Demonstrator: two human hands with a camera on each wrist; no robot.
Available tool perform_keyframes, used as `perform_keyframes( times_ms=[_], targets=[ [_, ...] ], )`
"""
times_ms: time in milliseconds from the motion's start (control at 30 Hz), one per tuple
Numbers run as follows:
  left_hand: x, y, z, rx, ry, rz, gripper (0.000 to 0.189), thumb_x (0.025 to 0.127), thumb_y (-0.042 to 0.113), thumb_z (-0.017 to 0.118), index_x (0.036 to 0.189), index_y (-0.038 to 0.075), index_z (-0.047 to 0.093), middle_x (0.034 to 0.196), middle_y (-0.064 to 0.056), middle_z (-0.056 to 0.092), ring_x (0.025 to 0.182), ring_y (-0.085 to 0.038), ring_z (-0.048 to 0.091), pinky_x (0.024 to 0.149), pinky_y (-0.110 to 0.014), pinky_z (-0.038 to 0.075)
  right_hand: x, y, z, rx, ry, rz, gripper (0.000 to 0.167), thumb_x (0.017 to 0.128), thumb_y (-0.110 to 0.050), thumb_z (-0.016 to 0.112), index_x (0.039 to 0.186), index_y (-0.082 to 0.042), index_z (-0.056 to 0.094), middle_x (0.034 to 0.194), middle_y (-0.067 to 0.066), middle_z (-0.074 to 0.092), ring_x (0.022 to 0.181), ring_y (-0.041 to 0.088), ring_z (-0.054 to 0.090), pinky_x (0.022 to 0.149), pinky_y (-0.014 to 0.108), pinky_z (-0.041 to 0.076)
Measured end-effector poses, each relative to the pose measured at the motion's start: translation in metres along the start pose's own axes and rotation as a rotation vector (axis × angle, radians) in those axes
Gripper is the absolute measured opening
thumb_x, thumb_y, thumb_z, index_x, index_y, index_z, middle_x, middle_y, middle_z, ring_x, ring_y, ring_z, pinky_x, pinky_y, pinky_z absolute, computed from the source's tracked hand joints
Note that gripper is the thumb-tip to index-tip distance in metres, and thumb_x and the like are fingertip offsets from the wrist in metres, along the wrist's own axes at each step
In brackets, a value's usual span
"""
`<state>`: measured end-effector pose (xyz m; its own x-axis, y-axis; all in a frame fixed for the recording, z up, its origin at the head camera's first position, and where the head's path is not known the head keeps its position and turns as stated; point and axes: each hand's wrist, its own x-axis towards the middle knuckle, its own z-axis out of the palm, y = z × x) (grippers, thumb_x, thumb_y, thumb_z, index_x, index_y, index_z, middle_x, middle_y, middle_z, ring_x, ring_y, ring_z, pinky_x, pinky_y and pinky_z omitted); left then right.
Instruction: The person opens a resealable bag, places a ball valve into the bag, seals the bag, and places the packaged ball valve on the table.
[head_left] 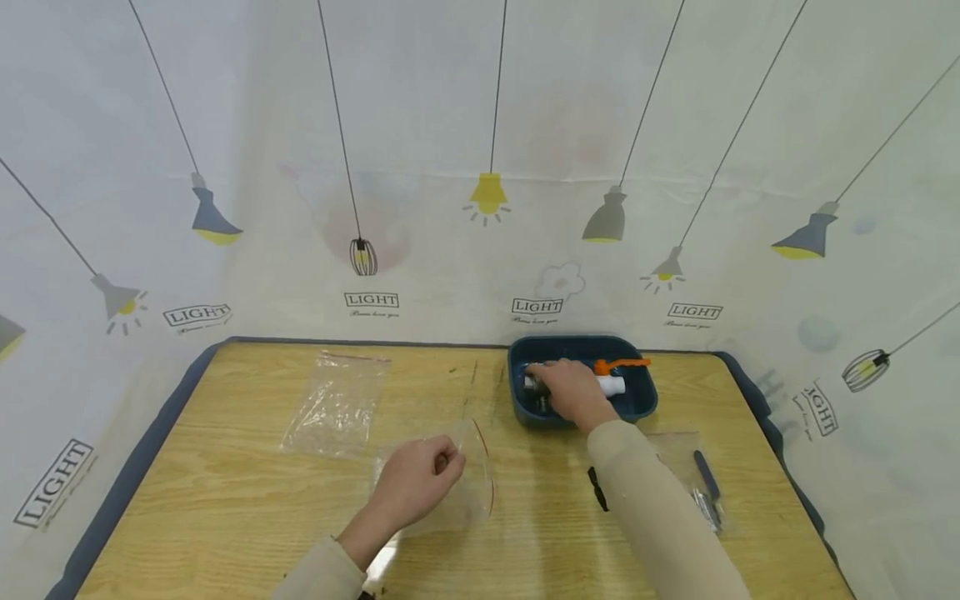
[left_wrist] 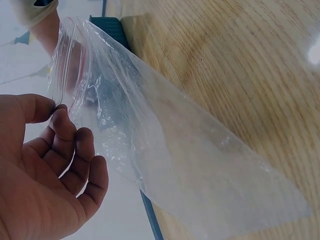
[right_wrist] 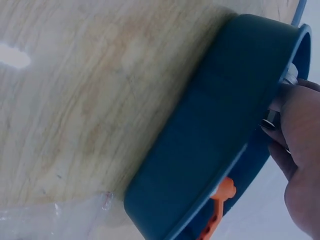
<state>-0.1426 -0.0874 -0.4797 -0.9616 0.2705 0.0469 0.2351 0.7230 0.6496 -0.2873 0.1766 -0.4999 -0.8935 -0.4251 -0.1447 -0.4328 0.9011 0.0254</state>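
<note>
My left hand (head_left: 420, 479) pinches the top edge of a clear zip-lock bag (left_wrist: 190, 165) between thumb and forefinger. The bag hangs over the table, its red seal line showing near the mouth. At the back, my right hand (head_left: 573, 390) reaches into a dark blue plastic bin (right_wrist: 200, 120). Its fingers curl round a shiny metal piece (head_left: 534, 385), mostly hidden by the hand and the bin wall. Beside this hand in the bin lies a white plastic valve (head_left: 611, 385) with an orange lever handle (head_left: 628, 363).
Another clear zip-lock bag (head_left: 337, 404) lies flat at the back left. On the right, a bag (head_left: 675, 446) lies partly under the right sleeve, with a dark-handled tool (head_left: 707, 475) on or in it. A small black item (head_left: 597, 489) lies beside the right forearm. A patterned cloth hangs behind the table.
</note>
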Motion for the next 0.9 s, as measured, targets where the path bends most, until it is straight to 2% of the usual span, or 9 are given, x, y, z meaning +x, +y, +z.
perform_keyframes(
  times_ms=[200,400,567,700,900],
  targets=[
    [0.000,0.001,0.000,-0.014,-0.001,0.002,0.021,0.095,0.027,0.058,0.075,0.024,0.060,0.059,0.013,0.048,0.051,-0.003,0.039,0.051,-0.020,0.034,-0.007,0.005,-0.014,-0.021,0.092,-0.019,0.059,0.085,-0.013,0.075,0.139,-0.023,0.052,0.131,0.009,0.063,0.112,0.032,0.062,0.099,0.047,0.047],
    [0.000,0.002,0.000,-0.019,0.016,0.014,0.020,0.095,0.026,0.059,0.074,0.023,0.060,0.059,0.013,0.048,0.051,-0.003,0.039,0.051,-0.020,0.034,-0.011,0.009,-0.026,-0.027,0.131,-0.040,0.060,0.085,-0.019,0.075,0.139,-0.025,0.051,0.128,0.005,0.064,0.110,0.030,0.061,0.100,0.046,0.047],
    [0.001,0.004,0.000,-0.029,0.026,0.016,0.020,0.094,0.025,0.061,0.074,0.024,0.061,0.058,0.012,0.048,0.050,-0.003,0.039,0.051,-0.020,0.034,-0.017,0.008,-0.034,0.012,0.143,-0.066,0.057,0.086,-0.021,0.073,0.139,-0.026,0.052,0.123,0.003,0.067,0.103,0.029,0.061,0.095,0.047,0.048],
    [0.002,0.005,0.000,-0.031,0.006,0.005,0.020,0.095,0.026,0.059,0.075,0.024,0.061,0.059,0.013,0.049,0.050,-0.003,0.039,0.051,-0.021,0.034,-0.024,0.004,-0.040,0.055,0.145,-0.081,0.056,0.084,-0.024,0.073,0.137,-0.026,0.054,0.116,0.002,0.069,0.097,0.028,0.061,0.089,0.047,0.049],
    [0.004,0.003,0.003,-0.022,0.003,0.008,0.021,0.095,0.025,0.059,0.074,0.024,0.060,0.058,0.013,0.048,0.050,-0.004,0.039,0.051,-0.021,0.035,-0.037,-0.004,-0.043,0.116,0.148,-0.116,0.056,0.082,-0.025,0.075,0.134,-0.026,0.057,0.109,-0.001,0.070,0.091,0.024,0.060,0.079,0.041,0.050]
  ],
)
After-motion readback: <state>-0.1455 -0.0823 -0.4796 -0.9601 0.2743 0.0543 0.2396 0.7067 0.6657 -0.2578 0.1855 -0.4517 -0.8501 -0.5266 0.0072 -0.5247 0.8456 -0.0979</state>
